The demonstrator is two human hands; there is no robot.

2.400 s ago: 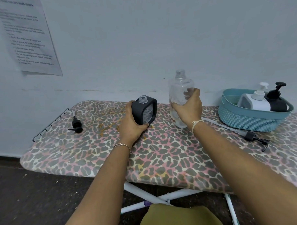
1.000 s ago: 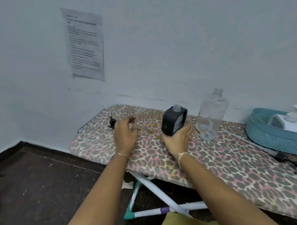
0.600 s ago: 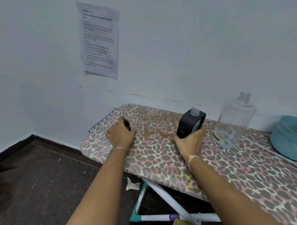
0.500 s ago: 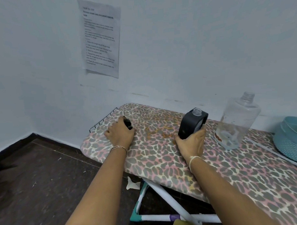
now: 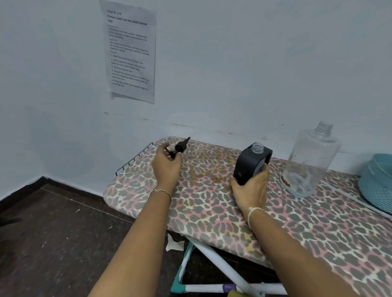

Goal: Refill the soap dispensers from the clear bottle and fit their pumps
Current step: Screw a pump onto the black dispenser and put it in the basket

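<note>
A black square soap dispenser [image 5: 249, 163] with an open clear neck stands on the leopard-print ironing board [image 5: 304, 222]. My right hand [image 5: 251, 187] grips its lower side. My left hand [image 5: 166, 162] holds a small black pump [image 5: 179, 147] just above the board's left end, its stem pointing up and to the right. The clear bottle [image 5: 311, 164], uncapped and nearly empty, stands upright to the right of the dispenser.
A teal woven basket [image 5: 380, 186] sits at the right edge, partly cut off. A wire rack [image 5: 133, 159] juts from the board's left end. A printed sheet [image 5: 130, 50] hangs on the wall. Dark floor lies to the left and below.
My right hand left the clear bottle and took the black dispenser. My left hand let go of the dispenser, reached left, and lifted the black pump off the board.
</note>
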